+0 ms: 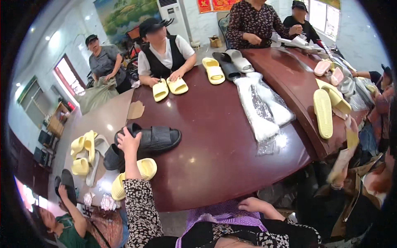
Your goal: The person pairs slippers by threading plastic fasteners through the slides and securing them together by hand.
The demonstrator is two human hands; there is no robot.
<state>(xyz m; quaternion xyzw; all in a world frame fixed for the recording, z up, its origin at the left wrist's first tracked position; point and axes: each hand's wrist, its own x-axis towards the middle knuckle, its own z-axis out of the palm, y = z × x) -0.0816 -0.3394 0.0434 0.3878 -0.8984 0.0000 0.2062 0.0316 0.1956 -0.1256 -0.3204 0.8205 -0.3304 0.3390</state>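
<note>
My left hand (pixel 129 142) reaches across the table edge and grips a black slipper (pixel 151 139) near its heel end, fingers spread over it. The slipper lies on its sole with its ribbed strap to the right; more black footwear (pixel 112 158) sits just left of my wrist. Beside my forearm a pair of yellow slippers (pixel 147 168) is partly covered by my arm. Low in front of my body, my right hand (pixel 253 204) hovers over a purple apron (pixel 225 218), its fingers loosely stretched and nothing seen in them.
Yellow and grey slippers (pixel 89 153) lie at the left. Clear bags with white filling (pixel 262 109) rest on the dark red table (pixel 198 165). Across it a person handles yellow slippers (pixel 170 89). Co-workers sit close at both sides; a raised tabletop (pixel 285 87) stands at right.
</note>
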